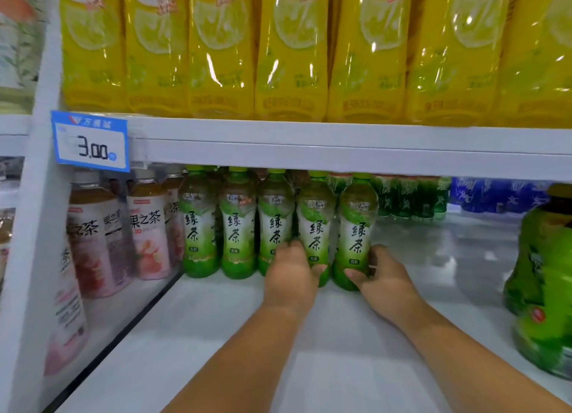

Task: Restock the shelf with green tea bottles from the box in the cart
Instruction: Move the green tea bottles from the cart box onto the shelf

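Both hands grip bottles low on their bodies: the left hand (291,273) curls fingers and thumb round one clear plastic green tea bottle with a green-and-white label (315,227), and the right hand (383,276) clasps its twin (357,227) just beside it at three o'clock. Each looks upright, base at or on the white metal shelf (216,335), extending a front row of three matching green tea bottles (238,224) at nine o'clock. The risk, I judge, lies in the low hold: a push toward twelve o'clock could tip these tall bottles back into the shrink-wrapped dark green bottles (408,196), or knock the neighbour at nine o'clock and topple the row. Letting go before the bases sit flat would do likewise.
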A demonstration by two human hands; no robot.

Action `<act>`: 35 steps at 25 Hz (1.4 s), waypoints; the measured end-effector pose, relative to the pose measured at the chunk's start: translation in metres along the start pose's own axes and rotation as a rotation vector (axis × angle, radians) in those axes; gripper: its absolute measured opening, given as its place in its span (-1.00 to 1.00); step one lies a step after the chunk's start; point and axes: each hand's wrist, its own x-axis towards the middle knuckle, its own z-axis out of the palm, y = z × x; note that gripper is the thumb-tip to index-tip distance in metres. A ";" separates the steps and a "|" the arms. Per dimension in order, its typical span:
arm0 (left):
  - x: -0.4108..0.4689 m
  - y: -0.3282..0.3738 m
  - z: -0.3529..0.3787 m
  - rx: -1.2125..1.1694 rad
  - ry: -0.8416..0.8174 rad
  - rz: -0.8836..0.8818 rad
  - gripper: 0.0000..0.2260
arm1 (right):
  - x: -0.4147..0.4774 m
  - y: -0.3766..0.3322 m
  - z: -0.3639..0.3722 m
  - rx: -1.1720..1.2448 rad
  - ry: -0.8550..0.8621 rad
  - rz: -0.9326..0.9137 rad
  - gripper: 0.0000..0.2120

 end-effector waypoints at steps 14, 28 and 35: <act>0.015 -0.006 0.018 0.279 0.103 0.084 -0.62 | 0.008 0.005 0.008 0.096 -0.004 -0.057 -0.68; 0.009 -0.009 0.010 0.120 0.114 0.106 -0.70 | 0.008 0.001 0.007 0.026 -0.022 -0.019 -0.68; -0.003 -0.009 0.000 -0.103 0.145 0.086 -0.80 | -0.003 -0.006 0.007 -0.106 -0.016 -0.031 -0.72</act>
